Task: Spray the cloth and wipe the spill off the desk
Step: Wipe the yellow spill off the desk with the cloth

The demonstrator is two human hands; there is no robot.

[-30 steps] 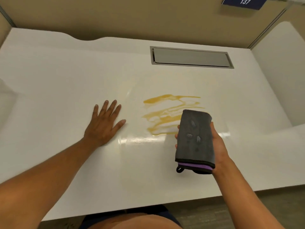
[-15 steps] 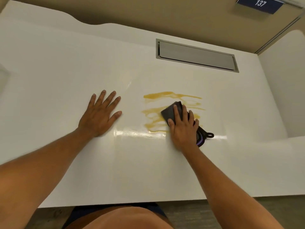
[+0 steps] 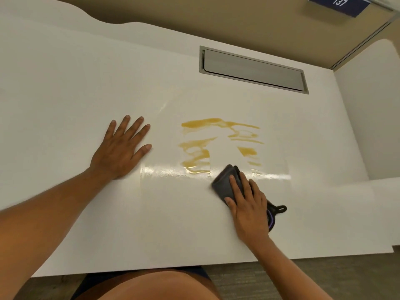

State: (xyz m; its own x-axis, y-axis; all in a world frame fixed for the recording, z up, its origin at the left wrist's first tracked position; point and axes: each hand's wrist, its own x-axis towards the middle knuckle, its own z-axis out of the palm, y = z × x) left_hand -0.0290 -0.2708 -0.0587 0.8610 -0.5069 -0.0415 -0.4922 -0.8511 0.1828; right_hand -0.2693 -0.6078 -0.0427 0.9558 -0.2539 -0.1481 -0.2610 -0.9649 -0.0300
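A yellow-brown spill (image 3: 195, 153) streaks the middle of the white desk (image 3: 75, 87), with a clean band running down through it. My right hand (image 3: 249, 206) presses flat on a folded dark grey cloth (image 3: 224, 180) just below the spill's near edge. The cloth's purple trim and black loop (image 3: 279, 210) stick out to the right of my hand. My left hand (image 3: 121, 148) lies flat on the desk with fingers spread, left of the spill, holding nothing. No spray bottle is in view.
A grey metal cable hatch (image 3: 253, 69) is set into the desk behind the spill. A beige partition with a blue "137" sign (image 3: 339, 4) stands at the back. A white side panel (image 3: 372, 109) rises on the right. The desk's front edge runs near my knees.
My right hand brought the cloth down onto the spill, then dragged it toward me, leaving a clean band through the streaks. My left hand has stayed flat.
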